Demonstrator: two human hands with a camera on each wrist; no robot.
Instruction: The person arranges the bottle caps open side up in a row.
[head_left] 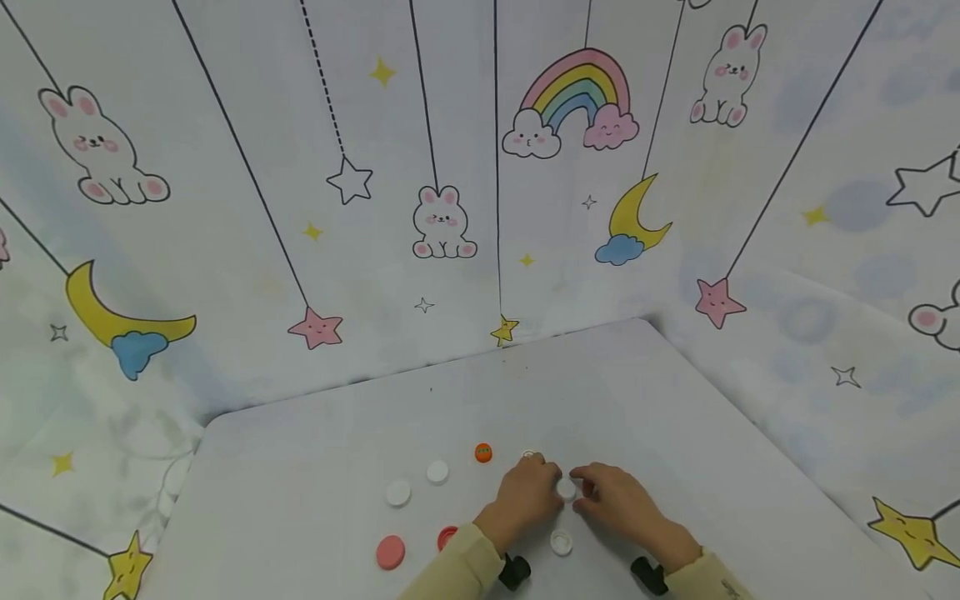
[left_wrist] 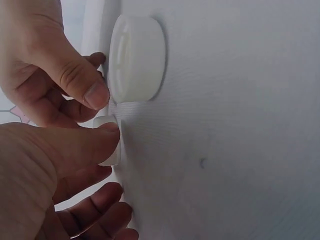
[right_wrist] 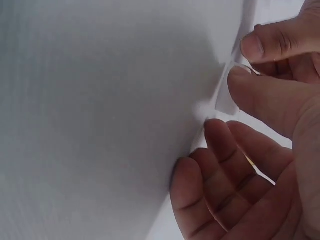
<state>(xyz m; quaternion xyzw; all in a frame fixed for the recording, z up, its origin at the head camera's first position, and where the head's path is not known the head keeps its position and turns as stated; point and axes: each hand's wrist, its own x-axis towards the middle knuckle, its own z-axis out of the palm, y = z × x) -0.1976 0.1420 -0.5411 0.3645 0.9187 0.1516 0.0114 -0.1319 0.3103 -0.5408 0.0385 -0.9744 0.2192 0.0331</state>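
Note:
Both hands meet over a small white bottle cap [head_left: 566, 489] near the table's front. The left hand [head_left: 525, 493] holds it from the left, its thumb across the cap in the left wrist view. From the other side the right hand [head_left: 618, 500] has its thumb and index finger around the cap's right edge; its other fingers curl loosely in the right wrist view. Another white cap [head_left: 561, 542], larger in the left wrist view, lies with its hollow side up nearer the person. Beyond the left hand, a white cap [head_left: 528, 454] is mostly hidden by its knuckles.
Left of the hands lie an orange cap [head_left: 483, 452], two white caps, one here [head_left: 437, 472], a flat red cap [head_left: 390, 552] and a hollow red cap [head_left: 447, 537] partly behind the left sleeve. A printed cloth wall [head_left: 262, 358] borders the white table [head_left: 300, 483].

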